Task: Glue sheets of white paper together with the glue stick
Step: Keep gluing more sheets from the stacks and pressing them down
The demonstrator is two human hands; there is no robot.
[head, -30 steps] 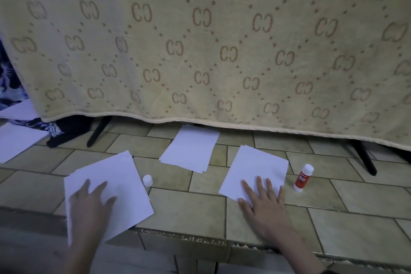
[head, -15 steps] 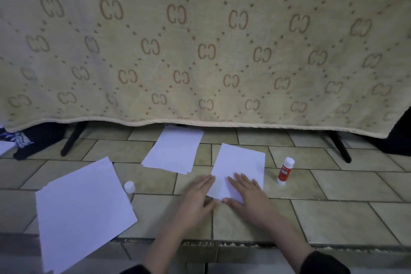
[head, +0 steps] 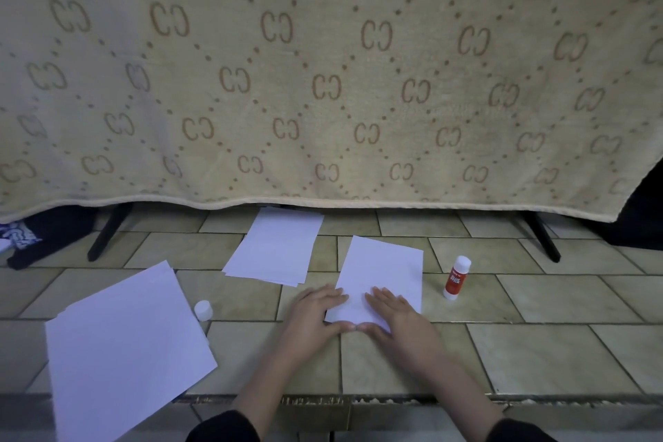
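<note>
The work surface is a tiled tabletop [head: 538, 352] of pale olive rectangular tiles with thin dark grout lines and a rough, chipped front edge.

A small sheet of white paper [head: 384, 273], rectangular and smooth, lies flat on the tiles right of centre, turned slightly clockwise. Both hands rest on its near end. The left hand [head: 312, 316] lies flat with straight fingers over the sheet's near-left corner. The right hand [head: 398, 316] lies flat with straight, slightly spread fingers on the sheet's near-right part. The two thumbs meet at the near edge. Neither hand grips anything. Dark sleeves cover both wrists.

The glue stick [head: 456, 277] stands upright on the tabletop just right of the sheet, apart from it. It is a cylinder with a red label band and white ends.

A small white round cap [head: 203, 310] sits on the tiles left of the hands, just beside a large stack of white sheets [head: 125, 352] that overhangs the front edge. A second, smaller stack [head: 276, 248] lies behind the hands, its edges fanned.

A beige terry-textured towel [head: 323, 82] with a brown dotted diamond pattern hangs behind over black angled legs [head: 107, 233].
</note>
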